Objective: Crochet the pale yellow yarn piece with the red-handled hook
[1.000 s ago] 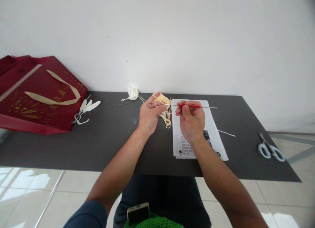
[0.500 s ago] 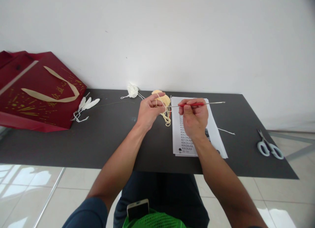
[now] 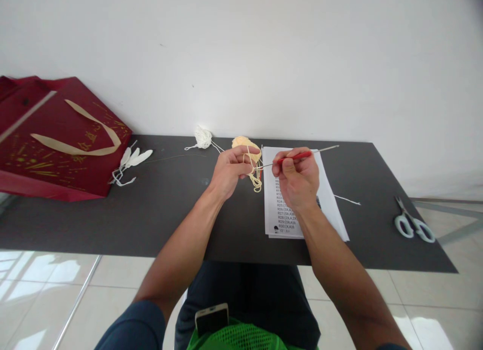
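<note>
My left hand (image 3: pixel 229 170) pinches a small pale yellow crochet piece (image 3: pixel 246 144) above the dark table (image 3: pixel 113 214), with yellow yarn looped over its fingers and hanging in a small bunch (image 3: pixel 257 181). My right hand (image 3: pixel 297 181) grips a crochet hook (image 3: pixel 298 156) by its red handle. The metal tip points left into the yellow piece and the long shaft tilts up to the right. The two hands are close together, a few centimetres apart.
A printed paper sheet (image 3: pixel 324 199) lies under my right hand. A white yarn ball (image 3: pixel 204 137) sits at the table's back edge, white feather-like pieces (image 3: pixel 132 161) and a red gift bag (image 3: pixel 56 138) at left, scissors (image 3: pixel 411 224) at far right. A phone (image 3: pixel 211 320) rests on my lap.
The hook's rear end has tilted upward and its tip has moved further left into the yellow piece. My left hand has turned slightly, and the view has shifted a little.
</note>
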`<state>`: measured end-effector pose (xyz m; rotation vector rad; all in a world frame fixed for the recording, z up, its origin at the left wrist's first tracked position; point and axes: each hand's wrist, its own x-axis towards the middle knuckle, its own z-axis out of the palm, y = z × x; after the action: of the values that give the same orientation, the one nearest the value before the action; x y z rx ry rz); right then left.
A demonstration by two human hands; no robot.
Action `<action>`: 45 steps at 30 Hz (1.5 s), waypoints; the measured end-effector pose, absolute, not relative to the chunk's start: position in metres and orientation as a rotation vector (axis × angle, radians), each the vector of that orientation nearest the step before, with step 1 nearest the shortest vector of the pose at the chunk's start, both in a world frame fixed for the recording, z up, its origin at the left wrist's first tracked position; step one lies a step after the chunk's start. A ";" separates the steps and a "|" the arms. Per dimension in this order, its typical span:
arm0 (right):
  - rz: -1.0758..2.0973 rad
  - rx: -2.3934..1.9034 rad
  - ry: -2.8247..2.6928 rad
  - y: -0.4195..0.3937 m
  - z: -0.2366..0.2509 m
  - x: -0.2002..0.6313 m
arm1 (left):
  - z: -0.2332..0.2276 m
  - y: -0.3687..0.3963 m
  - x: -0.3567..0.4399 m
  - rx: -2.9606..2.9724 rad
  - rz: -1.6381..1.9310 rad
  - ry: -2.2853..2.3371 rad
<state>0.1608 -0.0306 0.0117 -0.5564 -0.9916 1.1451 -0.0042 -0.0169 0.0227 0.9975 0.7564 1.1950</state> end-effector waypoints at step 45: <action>1.263 -0.662 -0.697 -0.040 0.004 0.132 | 0.011 -0.026 0.022 1.105 1.546 0.974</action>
<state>0.1316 -0.0400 0.0043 -0.6622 -0.6968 1.2628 0.0221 -0.0258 0.0111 1.1050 0.9737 1.5459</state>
